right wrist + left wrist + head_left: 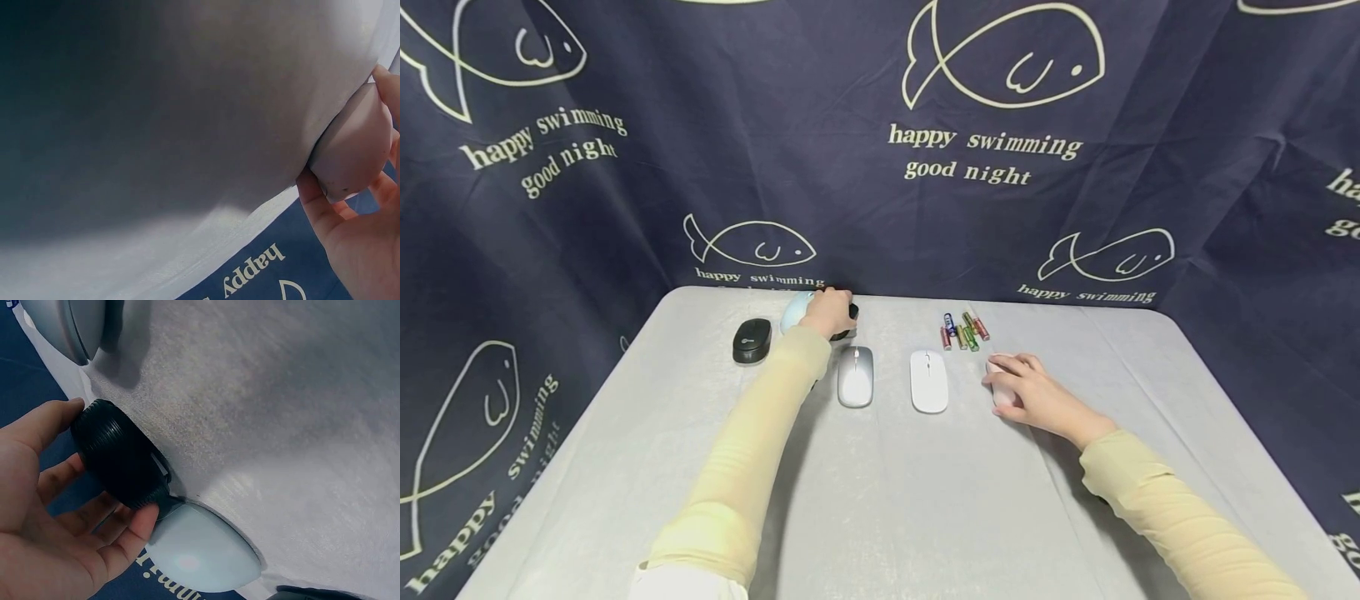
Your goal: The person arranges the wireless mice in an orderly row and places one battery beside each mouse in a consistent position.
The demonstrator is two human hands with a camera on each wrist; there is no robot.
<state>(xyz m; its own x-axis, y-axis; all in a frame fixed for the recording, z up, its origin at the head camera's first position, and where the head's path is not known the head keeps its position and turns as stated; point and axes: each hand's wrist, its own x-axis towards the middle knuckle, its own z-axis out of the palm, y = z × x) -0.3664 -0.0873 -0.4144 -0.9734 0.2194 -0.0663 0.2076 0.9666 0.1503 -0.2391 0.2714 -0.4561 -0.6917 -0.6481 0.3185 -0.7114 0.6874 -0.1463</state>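
My left hand [828, 312] grips a black computer mouse [122, 453] with ribbed sides, thumb on one side and fingers on the other. In the head view that hand covers most of it. Close beside it lies a light blue mouse [203, 553], partly behind the hand in the head view. On the right, my right hand [1041, 398] holds a pale pinkish-white mouse [356, 144] between thumb and fingers, low at the table surface. Between the hands lie a silver-grey mouse [855, 379] and a flat white mouse [928, 385].
Another black mouse [752, 341] lies at the far left. Several small coloured batteries [962, 332] lie in a cluster behind the white mouse. A pale cloth covers the table [895, 508], and a dark blue printed curtain [850, 125] hangs behind its back edge.
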